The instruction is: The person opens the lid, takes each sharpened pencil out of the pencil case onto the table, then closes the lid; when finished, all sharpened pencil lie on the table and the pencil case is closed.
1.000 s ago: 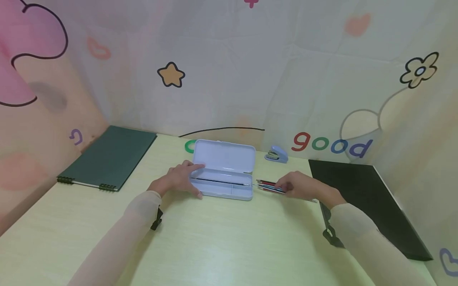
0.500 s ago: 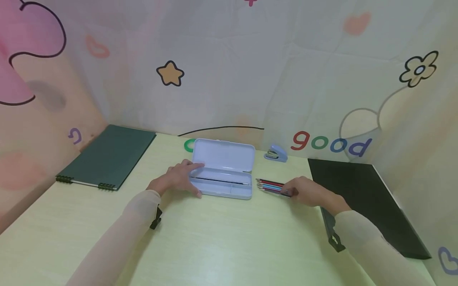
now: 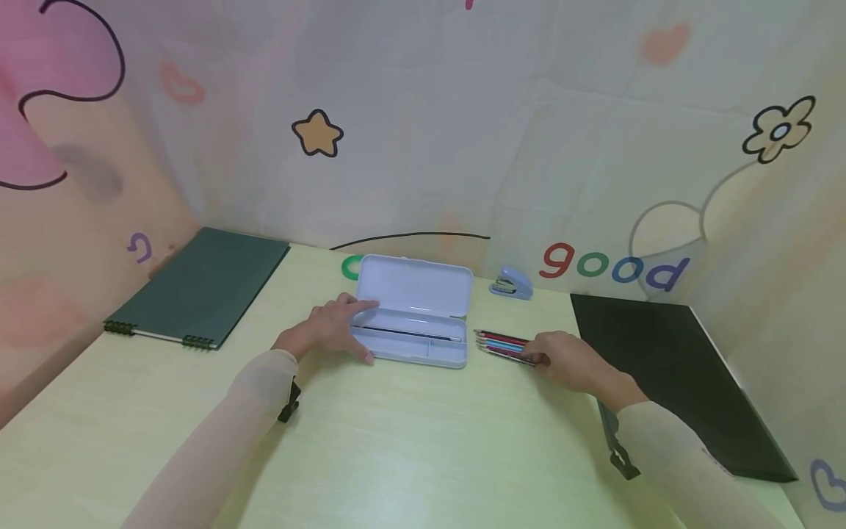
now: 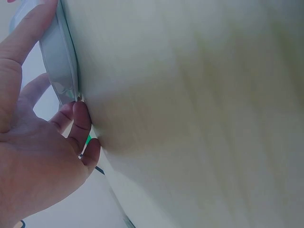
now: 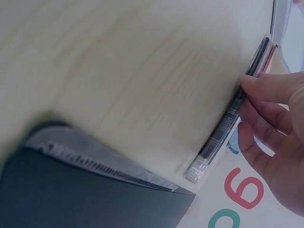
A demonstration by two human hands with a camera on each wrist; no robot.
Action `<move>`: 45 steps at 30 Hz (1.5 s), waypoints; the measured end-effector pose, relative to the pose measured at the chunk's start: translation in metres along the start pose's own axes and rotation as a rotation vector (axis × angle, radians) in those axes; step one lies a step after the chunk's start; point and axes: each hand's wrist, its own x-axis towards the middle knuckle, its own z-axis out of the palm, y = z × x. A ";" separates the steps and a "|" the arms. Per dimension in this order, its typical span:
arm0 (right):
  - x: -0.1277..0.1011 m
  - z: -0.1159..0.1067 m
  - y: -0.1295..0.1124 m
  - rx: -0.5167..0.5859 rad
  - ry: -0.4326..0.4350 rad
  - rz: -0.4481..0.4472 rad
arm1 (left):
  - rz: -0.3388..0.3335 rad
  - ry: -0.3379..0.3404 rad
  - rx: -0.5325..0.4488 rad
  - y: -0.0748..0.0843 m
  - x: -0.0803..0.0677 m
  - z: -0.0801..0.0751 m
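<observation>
A light-blue pencil case stands open on the table, with one dark pencil lying lengthwise inside. My left hand holds the left end of the case, the thumb at its front side and the index finger over the hinge side. In the left wrist view, the case's end sits between thumb and fingers. My right hand pinches a bundle of several coloured pencils just right of the case, their tips pointing towards it. The right wrist view shows the pencils lying close along the tabletop under thumb and fingers.
Behind the case lie a green ring and a small blue stapler. A dark green spiral notebook is at the left, and a black folder at the right, partly under the right forearm. A printed cloth wall closes the back.
My right hand has shifted right and slightly towards me along the pencils, so more of their length shows. My left hand stays on the pencil case.
</observation>
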 end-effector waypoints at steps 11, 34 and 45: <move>0.002 0.004 0.000 0.010 0.044 -0.004 | 0.014 0.004 0.004 -0.003 0.002 0.001; 0.010 0.006 0.005 -0.015 0.113 -0.020 | 0.012 0.009 0.009 0.001 -0.001 -0.001; 0.027 -0.005 -0.010 0.149 0.077 0.027 | 0.007 0.007 0.010 0.001 0.000 -0.001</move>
